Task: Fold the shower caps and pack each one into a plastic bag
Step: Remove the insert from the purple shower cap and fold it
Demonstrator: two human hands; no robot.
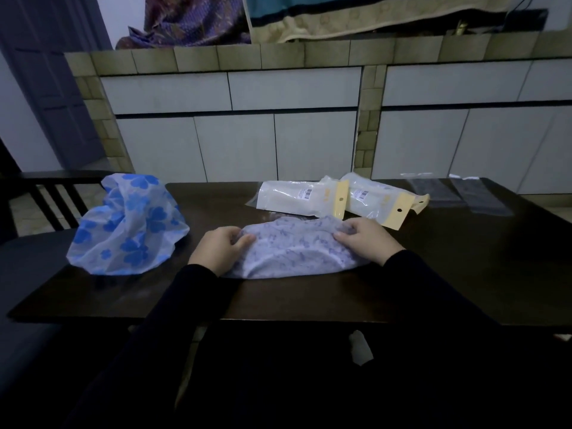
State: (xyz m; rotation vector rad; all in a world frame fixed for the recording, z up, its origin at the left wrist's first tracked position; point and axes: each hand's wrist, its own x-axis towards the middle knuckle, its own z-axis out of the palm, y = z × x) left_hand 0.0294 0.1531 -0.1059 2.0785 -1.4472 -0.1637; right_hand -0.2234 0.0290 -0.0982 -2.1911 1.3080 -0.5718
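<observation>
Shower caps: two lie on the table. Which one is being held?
The pale lilac-patterned shower cap, gripped by the left hand and right hand; the blue-flowered cap lies untouched.

Bare bench (464, 258) lay open to the right and along the near edge, while the blue-flowered cap (130, 224) blocked the left and two packed bags (334, 198) (overlapping, just behind the hands) barred the far middle.

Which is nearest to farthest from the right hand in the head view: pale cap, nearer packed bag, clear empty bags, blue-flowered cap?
From the right hand:
1. Pale cap, gripped by it.
2. Nearer packed bag, just behind.
3. Clear empty bags, far right, and blue-flowered cap, far left: too close to call.
</observation>
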